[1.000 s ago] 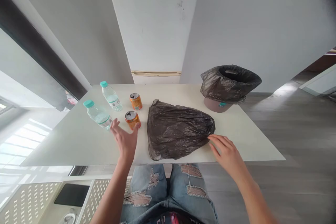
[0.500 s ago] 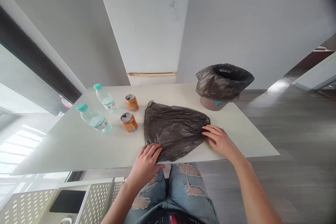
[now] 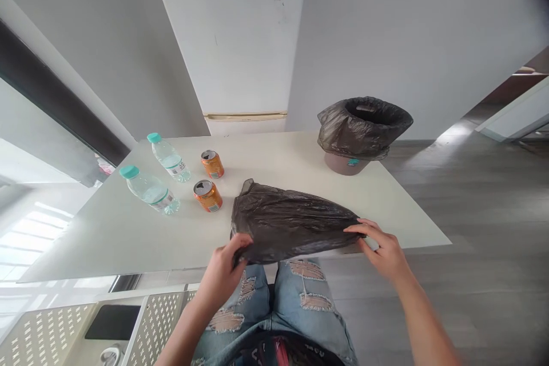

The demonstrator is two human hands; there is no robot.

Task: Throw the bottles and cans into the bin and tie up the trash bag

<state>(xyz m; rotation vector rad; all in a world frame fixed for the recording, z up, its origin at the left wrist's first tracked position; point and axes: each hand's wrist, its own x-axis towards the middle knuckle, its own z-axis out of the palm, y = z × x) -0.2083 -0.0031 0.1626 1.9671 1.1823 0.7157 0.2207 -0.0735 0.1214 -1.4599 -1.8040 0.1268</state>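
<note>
A black plastic bag (image 3: 291, 220) lies stretched flat at the table's front edge, its near side lifted slightly. My left hand (image 3: 227, 266) pinches the bag's near left corner between thumb and fingers. At the bag's gathered right end, my right hand (image 3: 381, 246) grips it with thumb and fingertips. Left of the bag, two orange drink cans (image 3: 208, 195) stand upright with their tops opened. Farther left are two clear plastic bottles (image 3: 154, 191) with teal caps.
A brown bin (image 3: 345, 164) lined with a black bag (image 3: 364, 126) stands at the back right of the white table (image 3: 274, 154). Behind the table is a white fridge (image 3: 240, 40). Below left sits a perforated storage basket (image 3: 51, 329).
Both hands have taken hold of the bag and drawn it toward me. The right hand has pulled its end rightward, so the bag is longer and narrower.
</note>
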